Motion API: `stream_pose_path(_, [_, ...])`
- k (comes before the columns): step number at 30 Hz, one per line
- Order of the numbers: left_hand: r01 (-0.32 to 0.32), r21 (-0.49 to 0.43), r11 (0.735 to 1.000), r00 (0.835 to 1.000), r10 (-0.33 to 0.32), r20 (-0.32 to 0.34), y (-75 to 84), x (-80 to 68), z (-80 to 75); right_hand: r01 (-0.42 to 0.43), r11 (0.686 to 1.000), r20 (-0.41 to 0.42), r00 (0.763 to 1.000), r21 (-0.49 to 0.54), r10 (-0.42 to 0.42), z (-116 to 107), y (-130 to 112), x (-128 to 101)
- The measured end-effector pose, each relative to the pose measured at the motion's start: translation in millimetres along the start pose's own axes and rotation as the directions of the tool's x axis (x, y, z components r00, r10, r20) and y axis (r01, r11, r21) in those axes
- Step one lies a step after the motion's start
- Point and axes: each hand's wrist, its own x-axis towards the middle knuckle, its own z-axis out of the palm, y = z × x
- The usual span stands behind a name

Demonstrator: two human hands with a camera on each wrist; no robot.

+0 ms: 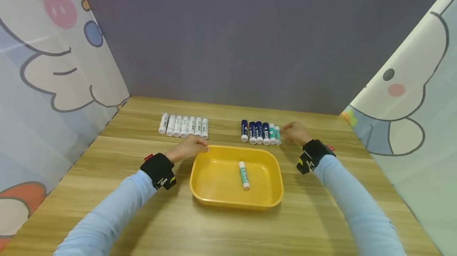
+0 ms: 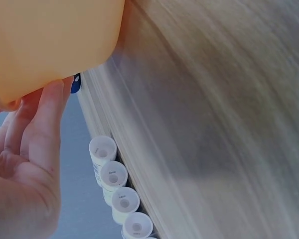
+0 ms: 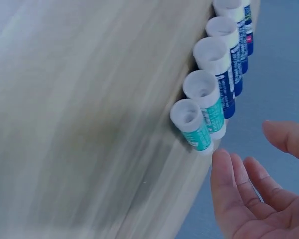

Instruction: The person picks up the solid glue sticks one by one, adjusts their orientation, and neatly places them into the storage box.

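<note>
Reaching out over the desk (image 1: 107,208), the right hand (image 1: 294,132) hovers with fingers loose and spread, grasping nothing, its fingertips (image 3: 224,167) right beside the end teal glue stick (image 1: 277,135) without quite touching it. That stick closes the dark row of sticks (image 1: 260,132) on the side nearest this hand, so it lies straight ahead of the fingertips. Its long axis runs away from the person toward the back wall, parallel to its neighbours, white cap end facing the wrist camera. The left hand (image 1: 188,147) is well off from that row; it rests its straight fingers against the far left corner of the yellow tray (image 1: 200,180), curled round nothing. Beyond its fingers lies the white row of sticks (image 1: 183,125), untouched. One teal glue stick in the tray (image 1: 244,175) lies along the same near-to-far line. By position, the right hand is clearly the nearer one to the end teal stick.
</note>
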Motion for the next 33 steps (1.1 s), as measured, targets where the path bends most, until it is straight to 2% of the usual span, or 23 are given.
stream_pose_path(9, [0.035,0.008,0.999,0.999,-0.035,-0.014,2.5,-3.2,-0.1,-0.007,0.999,-0.032,0.999,-0.049,0.005,2,1,14])
stream_pose_path(16, [0.019,-0.002,1.0,1.0,-0.019,-0.024,-3.4,-4.8,2.9,-0.022,0.995,-0.079,0.997,-0.095,0.015,14,5,24])
stream_pose_path(23, [0.025,0.001,1.0,0.999,-0.025,-0.028,-7.3,-5.8,3.1,-0.106,0.991,-0.084,0.992,-0.077,0.1,23,11,32])
stream_pose_path(27, [0.009,0.0,1.0,1.0,-0.009,-0.024,-6.2,-3.5,3.5,-0.117,0.989,-0.099,0.989,-0.088,0.108,23,9,29])
stream_pose_path(33, [-0.009,0.001,1.0,0.999,0.009,-0.031,-4.1,-0.1,5.0,-0.12,0.992,-0.095,0.989,-0.043,0.115,23,11,31])
